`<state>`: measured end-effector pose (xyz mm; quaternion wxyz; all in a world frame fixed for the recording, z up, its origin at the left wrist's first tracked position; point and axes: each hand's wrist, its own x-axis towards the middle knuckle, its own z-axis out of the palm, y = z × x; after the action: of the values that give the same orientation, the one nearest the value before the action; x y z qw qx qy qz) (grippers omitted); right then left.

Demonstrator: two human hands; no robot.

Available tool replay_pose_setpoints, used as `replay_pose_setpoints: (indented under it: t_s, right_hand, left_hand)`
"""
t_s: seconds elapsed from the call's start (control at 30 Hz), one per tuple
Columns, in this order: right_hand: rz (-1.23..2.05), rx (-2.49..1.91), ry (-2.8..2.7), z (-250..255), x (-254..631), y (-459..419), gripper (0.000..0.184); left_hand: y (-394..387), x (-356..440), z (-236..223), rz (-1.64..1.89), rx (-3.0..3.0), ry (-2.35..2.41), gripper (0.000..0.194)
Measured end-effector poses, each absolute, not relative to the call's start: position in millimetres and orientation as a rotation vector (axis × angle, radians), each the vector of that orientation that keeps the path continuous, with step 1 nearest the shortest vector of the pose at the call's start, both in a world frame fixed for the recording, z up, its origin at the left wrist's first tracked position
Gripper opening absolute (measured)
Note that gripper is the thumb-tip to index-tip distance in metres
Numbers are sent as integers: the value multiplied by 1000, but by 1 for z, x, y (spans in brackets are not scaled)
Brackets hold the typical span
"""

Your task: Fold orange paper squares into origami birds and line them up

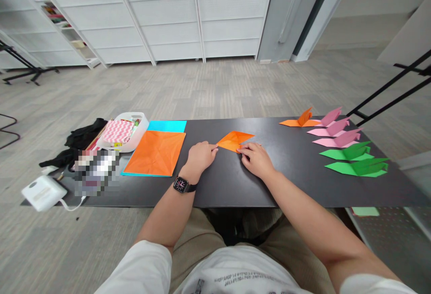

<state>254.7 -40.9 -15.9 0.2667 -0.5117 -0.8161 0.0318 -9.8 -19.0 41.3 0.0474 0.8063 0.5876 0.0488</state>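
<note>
A partly folded piece of orange origami paper [232, 139] lies on the dark table, with a pointed tip at its left and a flap reaching to the upper right. My left hand [201, 157] is closed, its thumb and forefinger pinching the left tip. On the other side, my right hand [256, 158] grips the paper's lower right edge between bent fingers. Left of my hands rests a stack of square orange sheets [155, 152], with blue paper [168, 126] showing underneath and behind it.
Several folded paper birds stand at the table's right: an orange bird [299, 121], pink birds [336, 140] and green birds [360, 167]. At the left are a white basket [139, 132], black cloth [85, 133], a blurred-out object [96, 173] and a white device [43, 192] with a cable.
</note>
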Motion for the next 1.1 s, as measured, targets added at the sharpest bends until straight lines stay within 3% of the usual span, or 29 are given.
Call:
replay_pose_setpoints:
  t_s: [0.3,0.4,0.5,0.63,1.1]
  right_hand:
    - [146,-1357,-2223,-9,255,-44,29]
    - [184,-1335,-2222,-6,258,-42,20]
    - [193,-1365,-2209,-5,261,-39,7]
    - [111,-1466,-2152,-8,262,-36,5]
    - [196,-1424,-2177,-9,259,-30,16]
  left_hand:
    - [-2,-25,40,670,2292,1810,24]
    - [3,-25,32,791,2232,1727,21]
    - [4,-20,25,807,2225,1626,19]
    - [3,-11,21,799,2231,1499,16]
    - [4,2,9,804,2223,1264,7]
